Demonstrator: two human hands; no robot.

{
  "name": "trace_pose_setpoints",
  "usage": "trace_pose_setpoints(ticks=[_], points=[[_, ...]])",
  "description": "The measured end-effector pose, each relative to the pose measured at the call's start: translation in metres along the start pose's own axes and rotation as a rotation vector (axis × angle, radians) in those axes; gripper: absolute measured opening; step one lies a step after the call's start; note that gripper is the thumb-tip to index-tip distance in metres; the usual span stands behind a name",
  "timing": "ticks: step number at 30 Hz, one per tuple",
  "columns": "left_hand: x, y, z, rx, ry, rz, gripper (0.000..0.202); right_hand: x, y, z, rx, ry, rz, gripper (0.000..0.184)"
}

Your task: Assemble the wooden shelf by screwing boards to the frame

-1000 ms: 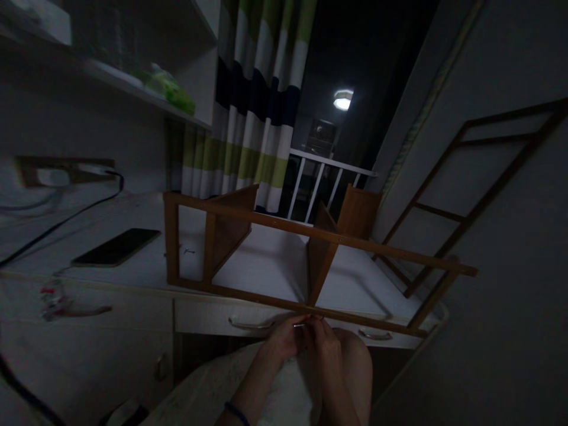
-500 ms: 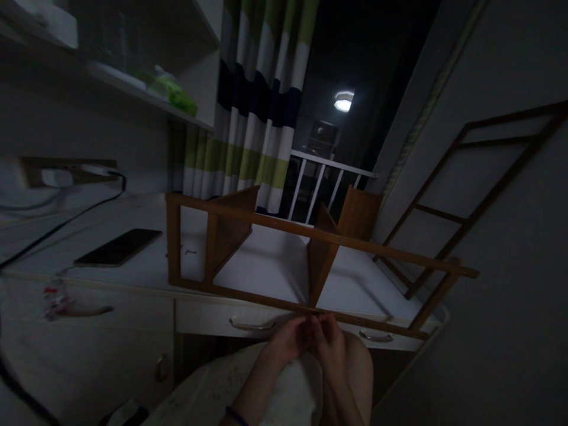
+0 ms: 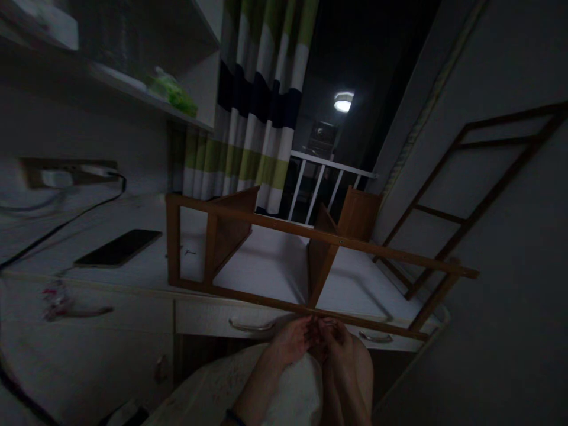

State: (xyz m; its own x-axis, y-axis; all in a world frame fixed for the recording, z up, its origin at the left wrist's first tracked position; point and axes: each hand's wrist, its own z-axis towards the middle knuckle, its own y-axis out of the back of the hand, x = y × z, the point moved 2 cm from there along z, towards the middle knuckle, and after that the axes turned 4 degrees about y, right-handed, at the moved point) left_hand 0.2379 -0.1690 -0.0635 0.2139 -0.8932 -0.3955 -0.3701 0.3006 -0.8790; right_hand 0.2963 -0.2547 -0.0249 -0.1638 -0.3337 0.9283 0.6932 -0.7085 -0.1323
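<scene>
Low over my lap, just below the front rail of a brown wooden rack [image 3: 261, 299], my left hand [image 3: 290, 340] and my right hand [image 3: 341, 349] meet at the fingertips. The left is cupped with its fingers curled inward. Bent fingers of the right press together beside it. Whatever they hold, if anything, is too small and dark to make out. The rack lies on its side on a white desktop [image 3: 270, 263], with wooden panels [image 3: 233, 228] standing between its rails.
A phone [image 3: 119, 247] and small metal pieces [image 3: 190, 252] lie on the desktop left of and inside the rack. A second wooden frame [image 3: 464, 216] leans on the right wall. Drawer handles [image 3: 252, 325] jut out in front. A black cable [image 3: 66, 222] crosses the left.
My right hand has shifted slightly right and down, its fingers bending more. My left hand has turned a little, its fingers still close to the right's. The rack has stayed put.
</scene>
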Motion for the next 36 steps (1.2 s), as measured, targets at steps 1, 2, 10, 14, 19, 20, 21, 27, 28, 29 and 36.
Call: trace_pose_setpoints(ticks=[1,2,10,14,19,20,21,27,28,29,36], points=[[0.0,0.0,-0.001,0.0,0.001,0.0,0.013,-0.002,0.001,0.0,-0.007,0.009,-0.001,0.022],[0.0,-0.001,-0.001,0.002,0.004,-0.001,0.013,-0.004,0.001,0.0,-0.008,0.019,-0.004,0.023],[-0.001,-0.002,-0.003,-0.026,0.014,-0.012,0.011,-0.017,0.008,-0.009,0.009,0.079,-0.134,0.031],[-0.001,-0.004,-0.004,-0.038,0.011,-0.013,0.011,-0.02,0.012,-0.012,0.035,0.202,-0.371,0.032],[-0.001,-0.002,-0.002,-0.038,0.015,-0.004,0.011,-0.023,0.011,-0.015,0.033,0.246,-0.546,0.035],[-0.001,-0.001,-0.001,-0.037,0.017,-0.002,0.011,-0.022,0.011,-0.016,0.018,0.242,-0.565,0.036],[-0.001,-0.001,-0.001,-0.036,0.018,-0.001,0.011,-0.021,0.01,-0.017,0.004,0.24,-0.586,0.036],[-0.001,0.001,0.001,-0.03,0.015,-0.001,0.015,-0.016,0.009,-0.022,-0.04,0.269,-0.734,0.035],[-0.001,0.001,0.001,-0.031,0.013,-0.001,0.016,-0.017,0.009,-0.023,-0.034,0.276,-0.757,0.035],[0.0,0.001,0.002,-0.029,0.012,-0.001,0.016,-0.018,0.009,-0.023,-0.025,0.282,-0.777,0.035],[0.0,-0.002,0.003,-0.006,-0.004,-0.009,0.015,-0.019,0.0,-0.025,0.073,0.336,-0.934,0.03]])
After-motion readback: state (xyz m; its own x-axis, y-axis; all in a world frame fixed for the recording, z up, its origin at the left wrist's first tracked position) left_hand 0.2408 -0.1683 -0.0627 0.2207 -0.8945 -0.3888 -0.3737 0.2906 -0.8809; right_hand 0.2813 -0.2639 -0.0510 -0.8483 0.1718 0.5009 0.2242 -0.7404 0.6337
